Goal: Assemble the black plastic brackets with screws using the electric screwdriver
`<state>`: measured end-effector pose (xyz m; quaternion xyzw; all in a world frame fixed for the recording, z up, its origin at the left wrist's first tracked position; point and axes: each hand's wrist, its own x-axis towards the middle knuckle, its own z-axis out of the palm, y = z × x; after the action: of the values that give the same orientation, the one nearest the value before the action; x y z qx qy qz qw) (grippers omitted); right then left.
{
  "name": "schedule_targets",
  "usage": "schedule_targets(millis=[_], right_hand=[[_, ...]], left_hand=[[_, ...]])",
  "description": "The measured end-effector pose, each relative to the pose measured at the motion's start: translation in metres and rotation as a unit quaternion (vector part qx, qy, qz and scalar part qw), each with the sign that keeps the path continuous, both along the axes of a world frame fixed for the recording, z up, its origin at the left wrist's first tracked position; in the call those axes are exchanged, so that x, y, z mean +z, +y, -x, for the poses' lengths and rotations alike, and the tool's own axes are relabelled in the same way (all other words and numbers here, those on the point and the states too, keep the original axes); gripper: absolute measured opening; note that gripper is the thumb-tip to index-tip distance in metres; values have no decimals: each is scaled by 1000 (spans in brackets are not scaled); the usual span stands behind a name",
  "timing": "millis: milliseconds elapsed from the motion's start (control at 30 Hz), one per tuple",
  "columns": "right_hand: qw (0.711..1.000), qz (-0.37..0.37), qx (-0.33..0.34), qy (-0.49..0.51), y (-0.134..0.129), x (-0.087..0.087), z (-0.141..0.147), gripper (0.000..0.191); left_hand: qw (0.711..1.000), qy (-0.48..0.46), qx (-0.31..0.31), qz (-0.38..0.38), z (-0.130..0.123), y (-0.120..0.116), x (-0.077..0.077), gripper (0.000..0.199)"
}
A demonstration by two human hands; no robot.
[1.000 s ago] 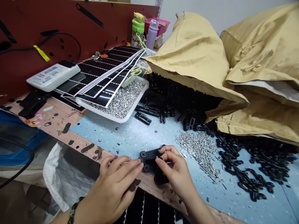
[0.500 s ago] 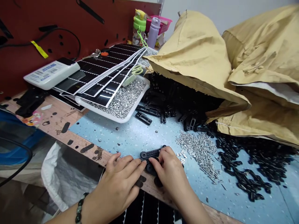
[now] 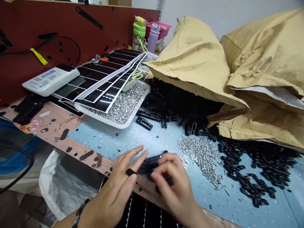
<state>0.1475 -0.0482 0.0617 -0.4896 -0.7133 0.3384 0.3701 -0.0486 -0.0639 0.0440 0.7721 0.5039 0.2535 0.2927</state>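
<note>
A black perforated plastic part [image 3: 152, 161] lies near the table's front edge, between my two hands. My left hand [image 3: 123, 183], with a beaded bracelet at the wrist, has a small dark strip [image 3: 130, 172] pinched between thumb and fingers, just left of the part. At the part's right side is my right hand [image 3: 172, 177], its fingers curled and blurred; whether it grips anything is hidden. Silver screws [image 3: 210, 158] and small nuts [image 3: 187, 145] lie in a pile right of my right hand.
A white tray of nuts [image 3: 122, 126] stands behind, partly under black sticker sheets [image 3: 102, 77]. Paper sacks [image 3: 192, 53] spill black parts at the back right. Black links [image 3: 254, 183] are heaped at the right. A white sack [image 3: 57, 183] hangs below the table edge.
My left hand has turned and drawn back from the black part, now with a dark strip in its fingers. My right hand's fingers have loosened from the part's end. The view has shifted slightly.
</note>
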Motion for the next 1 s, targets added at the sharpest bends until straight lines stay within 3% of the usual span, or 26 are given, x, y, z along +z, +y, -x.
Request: schedule_targets(millis=[100,233,433,767,900,1000], right_hand=[[986,120,-99,66,16,-11,-11,20],[976,183,-105,59,34,-25,-15,23],[982,159,-102,15,38,-32,-9,23],[985,130,-105,-47,35,-40,-15,19],[974,72,-86,-195,35,-40,-15,17],[934,30,-93,-345,37,-31,-18,32]], left_hand=[[998,34,24,-40,2,0,-6,49],[985,116,-49,-115,0,1,-15,43],[975,132,-66,-165,-6,2,-15,40],[972,137,-60,-179,-16,9,-15,41],[971,141,-75,-178,-16,13,-15,40],[974,130,-66,-172,-14,13,-9,40]])
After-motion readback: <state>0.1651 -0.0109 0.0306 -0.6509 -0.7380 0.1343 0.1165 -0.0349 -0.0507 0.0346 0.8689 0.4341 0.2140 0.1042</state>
